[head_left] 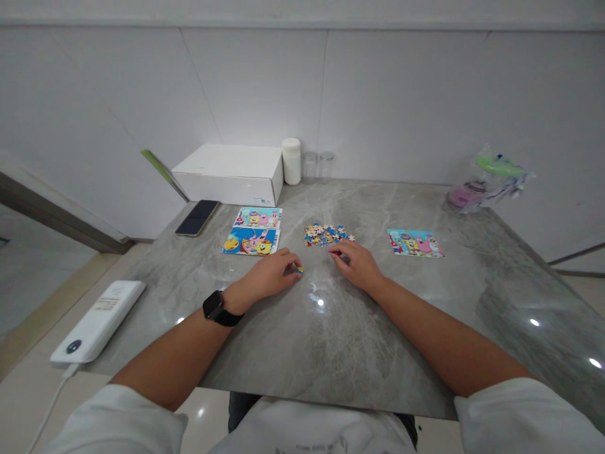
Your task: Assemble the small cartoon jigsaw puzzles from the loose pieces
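A loose heap of small jigsaw puzzle pieces, blue, yellow and pale wood-coloured, lies mid-table. My left hand, with a black watch on its wrist, rests left of and nearer than the heap. Its thumb and fingers pinch a yellow-and-blue puzzle piece. At the heap's near right edge is my right hand, fingertips pressed together close to the tabletop; what they hold, if anything, is too small to make out. Left of the heap lie two cartoon picture cards. A similar cartoon card lies at the right.
Along the back stand a white box, a white bottle and two clear glass jars. A phone and a cabled white power bank lie on the left. A plastic bag sits at the back right of the grey table.
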Motion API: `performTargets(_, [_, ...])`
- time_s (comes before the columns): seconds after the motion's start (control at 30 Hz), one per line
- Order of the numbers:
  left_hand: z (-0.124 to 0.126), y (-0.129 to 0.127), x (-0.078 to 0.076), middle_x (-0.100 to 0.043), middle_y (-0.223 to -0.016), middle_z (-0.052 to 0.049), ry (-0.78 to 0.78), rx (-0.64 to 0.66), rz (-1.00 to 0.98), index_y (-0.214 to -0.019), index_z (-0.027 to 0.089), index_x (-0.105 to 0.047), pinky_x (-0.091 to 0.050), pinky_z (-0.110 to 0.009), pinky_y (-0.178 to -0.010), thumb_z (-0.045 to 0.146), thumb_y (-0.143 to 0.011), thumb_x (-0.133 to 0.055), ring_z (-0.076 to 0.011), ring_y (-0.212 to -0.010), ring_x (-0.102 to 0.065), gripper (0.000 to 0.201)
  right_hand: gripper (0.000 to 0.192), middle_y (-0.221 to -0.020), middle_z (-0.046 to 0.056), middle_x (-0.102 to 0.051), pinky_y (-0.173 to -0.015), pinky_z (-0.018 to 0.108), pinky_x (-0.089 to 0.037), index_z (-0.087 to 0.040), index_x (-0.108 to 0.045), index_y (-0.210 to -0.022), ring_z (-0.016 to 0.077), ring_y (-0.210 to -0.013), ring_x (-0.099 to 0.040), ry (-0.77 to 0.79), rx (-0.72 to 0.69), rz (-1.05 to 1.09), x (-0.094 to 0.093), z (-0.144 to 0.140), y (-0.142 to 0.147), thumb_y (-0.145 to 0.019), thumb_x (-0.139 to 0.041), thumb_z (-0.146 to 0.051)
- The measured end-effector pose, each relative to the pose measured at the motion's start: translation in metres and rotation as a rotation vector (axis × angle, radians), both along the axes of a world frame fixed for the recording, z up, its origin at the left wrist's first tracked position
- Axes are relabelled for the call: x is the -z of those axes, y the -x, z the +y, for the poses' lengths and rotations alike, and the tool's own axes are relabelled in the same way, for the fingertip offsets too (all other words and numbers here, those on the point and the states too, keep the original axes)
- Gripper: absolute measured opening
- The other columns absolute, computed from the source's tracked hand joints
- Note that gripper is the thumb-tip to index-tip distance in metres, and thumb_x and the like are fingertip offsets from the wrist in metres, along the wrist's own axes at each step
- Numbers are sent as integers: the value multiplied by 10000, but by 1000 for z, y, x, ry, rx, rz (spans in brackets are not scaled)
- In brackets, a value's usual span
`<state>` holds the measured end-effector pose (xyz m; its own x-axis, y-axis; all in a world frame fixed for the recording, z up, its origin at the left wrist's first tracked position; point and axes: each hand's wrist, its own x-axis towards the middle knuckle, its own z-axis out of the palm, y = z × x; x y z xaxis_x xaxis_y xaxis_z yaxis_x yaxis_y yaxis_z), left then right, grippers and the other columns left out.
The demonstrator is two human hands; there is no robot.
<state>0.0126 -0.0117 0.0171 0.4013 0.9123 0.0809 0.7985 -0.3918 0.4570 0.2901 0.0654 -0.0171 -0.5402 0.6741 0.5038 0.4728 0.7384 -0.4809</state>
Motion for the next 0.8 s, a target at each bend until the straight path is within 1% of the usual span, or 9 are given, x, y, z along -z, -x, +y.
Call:
performTargets(0.13, [-2,0,7,-676,-1015,-51,15,48,3,-1092,242,-724,-529,-332,-826,293,-940,-672,-209,-906,-663,169,162,-1008,73,-768,-919,385,-552,-229,-745,-1029,226,-963,-704,7,8,-2,1,1,1,-991,-587,-215])
performTargets(0.37, [1,0,14,-686,-983,-46,-25,37,-40,-1096,255,-709,-531,-332,-780,306,-929,-674,-212,-864,-664,178,167,-1040,74,-771,-949,403,-551,-244,-747,-1043,233,-1009,-702,51,7,-49,1,2,1,-981,-596,-210])
performTargets(0.47, [1,1,14,-695,-1000,-49,-21,42,-47,-1116,256,-715,-541,-328,-790,315,-918,-696,-212,-875,-675,208,185,-1099,81,-761,-995,426,-545,-247,-746,-1082,244,-1070,-692,48,45,-35,2,3,1,-972,-603,-206])
performTargets(0.57, [2,1,13,-701,-1015,-56,-16,44,-53,-1087,247,-730,-547,-330,-813,306,-915,-697,-213,-892,-681,185,221,-1179,93,-736,-1050,454,-530,-252,-739,-1132,257,-1146,-671,40,99,1,2,3,0,-964,-603,-202])
performTargets(0.7, [3,-2,12,-703,-1006,-55,-8,25,-47,-1042,241,-738,-542,-330,-815,259,-917,-670,-212,-897,-679,143,238,-1196,102,-718,-1072,469,-524,-245,-730,-1154,264,-1163,-659,23,135,18,3,6,-3,-954,-606,-207])
performTargets(0.8, [4,-4,12,-697,-1003,-53,0,12,-47,-1042,241,-742,-536,-330,-804,259,-924,-662,-209,-887,-672,143,247,-1193,111,-715,-1071,474,-524,-240,-727,-1162,273,-1168,-652,-11,161,13,-1,13,-7,-950,-605,-208])
